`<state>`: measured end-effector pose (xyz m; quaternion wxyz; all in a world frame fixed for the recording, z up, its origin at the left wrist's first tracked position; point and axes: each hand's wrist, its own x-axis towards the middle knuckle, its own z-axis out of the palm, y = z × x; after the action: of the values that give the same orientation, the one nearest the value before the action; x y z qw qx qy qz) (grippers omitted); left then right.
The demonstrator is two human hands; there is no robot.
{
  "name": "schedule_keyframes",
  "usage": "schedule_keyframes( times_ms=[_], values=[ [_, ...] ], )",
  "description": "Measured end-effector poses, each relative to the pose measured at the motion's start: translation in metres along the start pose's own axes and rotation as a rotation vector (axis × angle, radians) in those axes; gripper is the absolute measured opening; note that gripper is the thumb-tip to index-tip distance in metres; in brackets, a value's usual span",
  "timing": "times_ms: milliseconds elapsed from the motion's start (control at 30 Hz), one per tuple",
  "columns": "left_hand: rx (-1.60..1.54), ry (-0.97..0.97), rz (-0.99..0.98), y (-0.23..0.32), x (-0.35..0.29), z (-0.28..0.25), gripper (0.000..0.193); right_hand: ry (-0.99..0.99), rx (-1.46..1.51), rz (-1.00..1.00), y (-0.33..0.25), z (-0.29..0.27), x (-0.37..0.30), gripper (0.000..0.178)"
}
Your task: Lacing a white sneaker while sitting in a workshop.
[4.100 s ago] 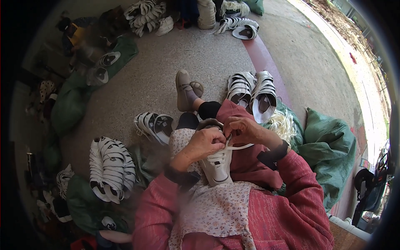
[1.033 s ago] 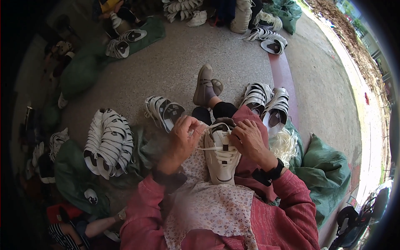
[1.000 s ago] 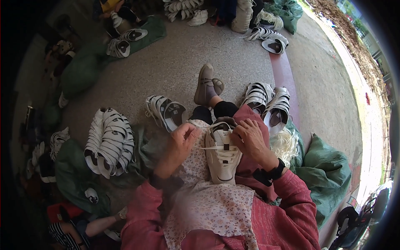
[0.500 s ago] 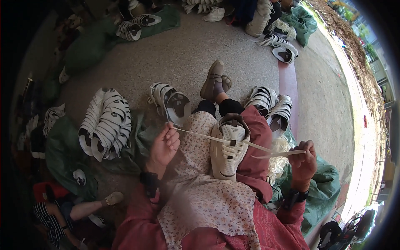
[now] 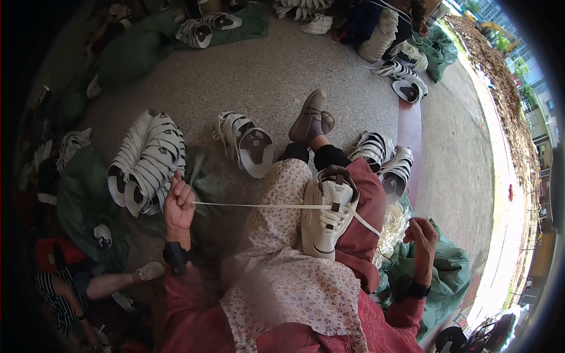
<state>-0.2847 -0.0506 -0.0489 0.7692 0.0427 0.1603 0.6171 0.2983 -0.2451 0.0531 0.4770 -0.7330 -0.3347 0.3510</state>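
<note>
A cream and white sneaker (image 5: 322, 232) rests on my lap, its toe toward me and its dark-lined opening away. Flat cream shoelace (image 5: 259, 205) runs through its upper eyelets and stretches taut to the left. My left hand (image 5: 179, 206) is closed in a pinch on that lace, well out from the shoe. From the shoe's right side the other lace end (image 5: 368, 226) hangs loose over my red trouser leg. My right hand (image 5: 422, 238) is raised beside it with loosely bent fingers and no lace visible in it.
Nested rows of white shoe uppers (image 5: 154, 162) lie left, with more uppers (image 5: 253, 147) ahead and others (image 5: 394, 165) beyond my right knee. A bundle of cream laces (image 5: 393, 232) sits on a green sack (image 5: 450, 265) at right. Another person's leg (image 5: 115, 282) shows lower left.
My left hand has moved left and down, drawing the lace out longer. My right hand has let go of its lace end and lowered slightly; that end has dropped beside the shoe.
</note>
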Motion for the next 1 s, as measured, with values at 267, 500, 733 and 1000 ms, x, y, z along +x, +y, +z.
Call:
schedule_keyframes(
  times_ms=[267,500,733,1000],
  values=[
    [1.401,-0.262,-0.129,-0.122,0.001,0.089,0.032,-0.546,-0.027,0.101,-0.069,0.141,0.004,0.028],
    [1.981,-0.882,0.252,-0.2,0.025,0.102,0.016,-0.586,-0.233,0.097,-0.046,0.181,0.001,0.026],
    [1.916,-0.981,0.099,-0.206,0.037,0.095,0.022,-0.527,-0.437,-0.211,-0.034,0.184,0.001,0.017],
    [2.042,-1.084,0.286,-0.218,0.034,0.101,0.02,-0.54,-0.395,-0.258,-0.027,0.182,0.001,0.016]
  ],
)
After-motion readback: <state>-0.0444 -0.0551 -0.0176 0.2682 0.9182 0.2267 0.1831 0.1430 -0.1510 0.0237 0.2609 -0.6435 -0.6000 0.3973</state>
